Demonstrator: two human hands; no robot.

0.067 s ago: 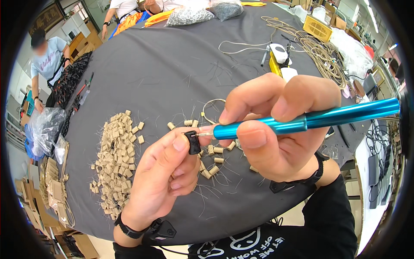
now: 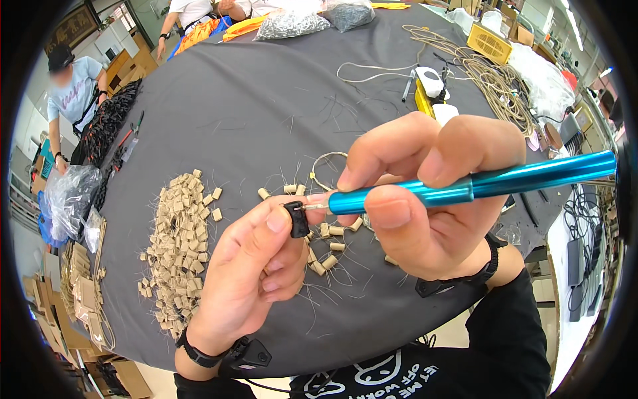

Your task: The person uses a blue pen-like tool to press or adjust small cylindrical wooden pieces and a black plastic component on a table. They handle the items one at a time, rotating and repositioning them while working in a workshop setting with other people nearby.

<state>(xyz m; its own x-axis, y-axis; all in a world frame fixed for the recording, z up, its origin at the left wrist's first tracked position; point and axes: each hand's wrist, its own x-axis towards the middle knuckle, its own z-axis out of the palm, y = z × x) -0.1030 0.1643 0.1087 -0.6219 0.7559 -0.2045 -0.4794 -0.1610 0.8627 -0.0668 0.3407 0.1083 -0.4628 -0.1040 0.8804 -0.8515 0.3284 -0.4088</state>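
Note:
A small black piece (image 2: 299, 223) is pinched between the thumb and fingers of my left hand (image 2: 247, 263), left of the picture's middle. My right hand (image 2: 438, 229) grips a shiny blue pen-shaped tool (image 2: 538, 175) between thumb and fingers. The tool's thin metal tip points left and meets the upper part of the black piece; whether it has gone in cannot be made out. Below and behind my hands lie several loose beige cylinders (image 2: 330, 263) with thin threads. A big heap of the same beige cylinders (image 2: 176, 256) sits left of my left hand.
Dark grey cloth covers the table (image 2: 266, 100). Coiled beige cord (image 2: 492, 86), a yellow box (image 2: 488, 44) and a white-and-yellow device (image 2: 432, 83) lie at the far right. Plastic bags (image 2: 292, 25) are at the far edge. A co-worker (image 2: 80, 93) stands left near dark strands (image 2: 109, 123).
My hands, the black piece and the blue tool hold still. At the far left, the co-worker's head and hand have shifted slightly.

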